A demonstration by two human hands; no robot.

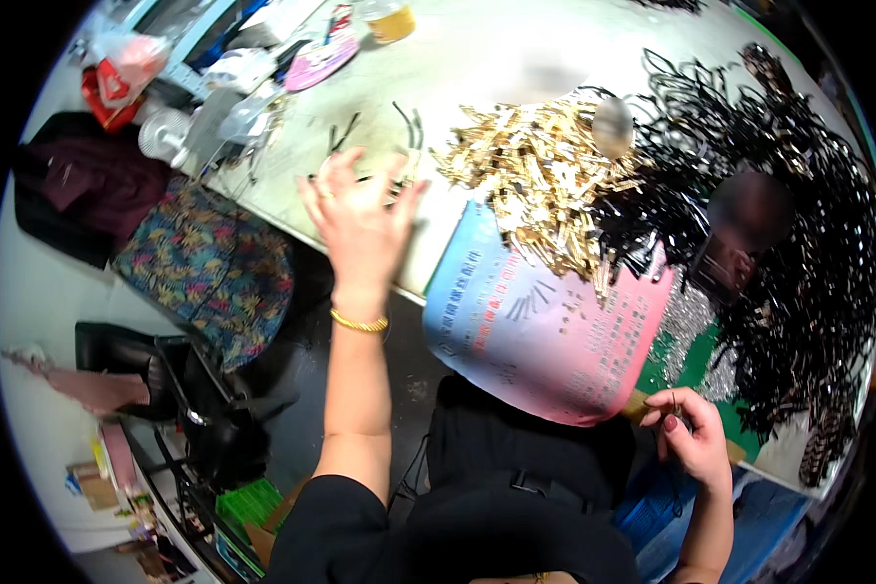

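My left hand (360, 209) reaches over the table's left part with its fingers spread, slightly blurred. Short black strips (411, 127) lie at its fingertips; I see nothing gripped in it. My right hand (693, 433) is at the table's near edge, thumb and fingers pinched together. A small dark bit shows between them, too small to name. Beside that hand lies the corner of a blue-to-pink printed sheet (545, 341), which hangs over the edge. A heap of gold-coloured flat metal pieces (535, 175) covers the sheet's far end.
A large tangle of glossy black strips (798, 263) fills the right side. Small silver pieces (686, 326) lie on a green mat (706, 350). A white fan (164, 134), a pink fan-shaped item (323, 60) and a yellow-labelled tub (389, 21) stand far left. A black chair (204, 399) is left.
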